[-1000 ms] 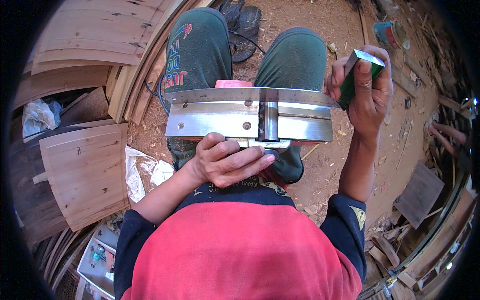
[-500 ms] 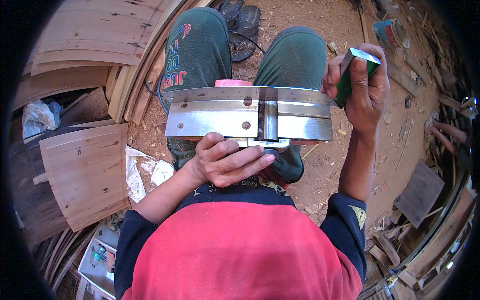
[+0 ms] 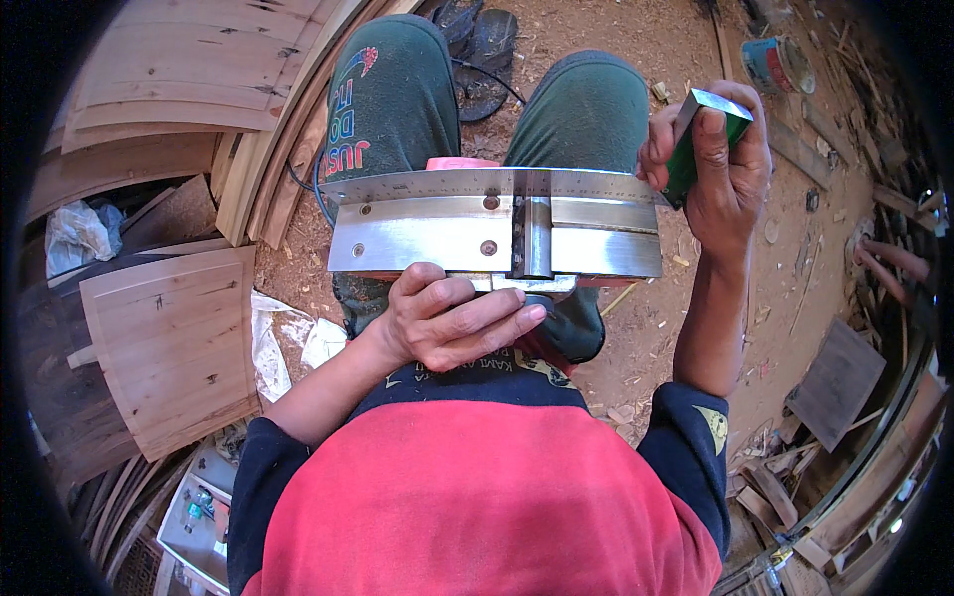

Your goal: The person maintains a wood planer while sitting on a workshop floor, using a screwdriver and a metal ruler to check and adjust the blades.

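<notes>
An electric hand planer (image 3: 422, 236) lies sole up across my lap, its bright metal sole and cutter drum slot facing me. My left hand (image 3: 452, 320) grips its near side, fingers curled against the edge by a dark knob. In my right hand (image 3: 723, 184) is the green-sided stock of a try square (image 3: 417, 186), thumb pressed on the stock. The square's steel ruled blade stands on edge along the far side of the sole, spanning nearly its whole length. The planer's body underneath is mostly hidden; a pink part shows beyond the blade.
Curved wooden panels (image 3: 169, 348) and stacked boards (image 3: 288, 129) lie at the left. A white bin (image 3: 184, 531) stands at lower left. Wood shavings cover the dirt floor (image 3: 596, 30). A paint can (image 3: 777, 67) and scrap wood lie at the right, and a cable runs beyond my knees.
The try square has shifted very slightly away from me and to the left with my right hand. My left hand and the planer look almost still.
</notes>
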### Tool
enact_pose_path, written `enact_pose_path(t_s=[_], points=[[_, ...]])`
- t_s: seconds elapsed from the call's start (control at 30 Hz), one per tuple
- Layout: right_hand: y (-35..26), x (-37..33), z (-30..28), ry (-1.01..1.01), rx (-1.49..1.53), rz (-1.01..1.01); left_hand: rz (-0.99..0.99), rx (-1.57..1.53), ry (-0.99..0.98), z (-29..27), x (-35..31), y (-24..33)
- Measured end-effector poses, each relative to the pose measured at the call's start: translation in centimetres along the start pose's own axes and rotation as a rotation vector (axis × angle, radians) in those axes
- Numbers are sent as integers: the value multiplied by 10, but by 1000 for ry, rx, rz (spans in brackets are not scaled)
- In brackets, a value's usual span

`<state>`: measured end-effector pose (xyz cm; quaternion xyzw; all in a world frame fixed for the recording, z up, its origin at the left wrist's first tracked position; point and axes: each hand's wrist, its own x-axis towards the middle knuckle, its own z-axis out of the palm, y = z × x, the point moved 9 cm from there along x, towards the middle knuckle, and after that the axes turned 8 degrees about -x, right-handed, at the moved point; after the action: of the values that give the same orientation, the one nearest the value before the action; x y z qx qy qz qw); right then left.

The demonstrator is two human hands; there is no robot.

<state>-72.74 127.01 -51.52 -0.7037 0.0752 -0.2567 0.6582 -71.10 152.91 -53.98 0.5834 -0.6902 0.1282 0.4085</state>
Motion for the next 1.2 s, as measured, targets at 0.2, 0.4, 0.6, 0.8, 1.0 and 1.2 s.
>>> enact_pose_path(t_s=[0.2, 0.4, 0.6, 0.8, 1.0, 1.2], points=[[3, 0, -2, -2, -4, 12, -5, -4, -13, 0, 0, -1], [6, 1, -3, -11, 6, 16, 1, 0, -10, 0, 0, 0], [7, 2, -3, -19, 11, 6, -4, -20, 37, -3, 5, -1], [7, 2, -4, -9, 2, 16, 5, -22, 44, -3, 3, -1], [9, 1, -4, -3, -10, 41, 5, -1, -15, 1, 1, -1], [8, 0, -4, 1, -32, 48, 3, -29, 28, -2, 2, -1]])
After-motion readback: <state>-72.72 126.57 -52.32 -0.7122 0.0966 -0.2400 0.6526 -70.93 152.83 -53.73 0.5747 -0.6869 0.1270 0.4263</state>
